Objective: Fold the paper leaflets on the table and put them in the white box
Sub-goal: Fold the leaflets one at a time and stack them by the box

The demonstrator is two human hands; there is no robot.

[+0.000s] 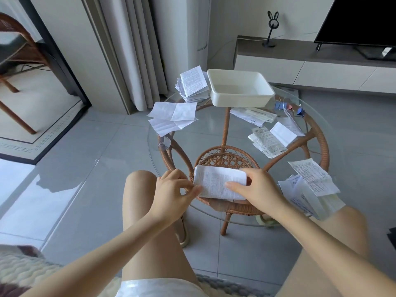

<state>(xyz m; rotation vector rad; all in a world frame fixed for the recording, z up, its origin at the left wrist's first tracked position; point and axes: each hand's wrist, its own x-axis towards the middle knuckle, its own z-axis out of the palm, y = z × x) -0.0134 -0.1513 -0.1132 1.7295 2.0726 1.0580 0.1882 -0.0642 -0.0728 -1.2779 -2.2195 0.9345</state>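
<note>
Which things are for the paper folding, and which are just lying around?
For the job: nearest printed white paper leaflet; white rectangular plastic box; loose paper leaflets on the round glass table.
Just lying about: coloured metal binder clips; black rabbit-eared stand; black flat television.

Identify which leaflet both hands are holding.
The nearest leaflet, held between left hand and right hand; other leaflets lie untouched farther away.

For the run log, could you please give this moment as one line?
step: folding leaflet | left hand: pinches left edge | right hand: holds right end | white box: nothing seen inside
</note>
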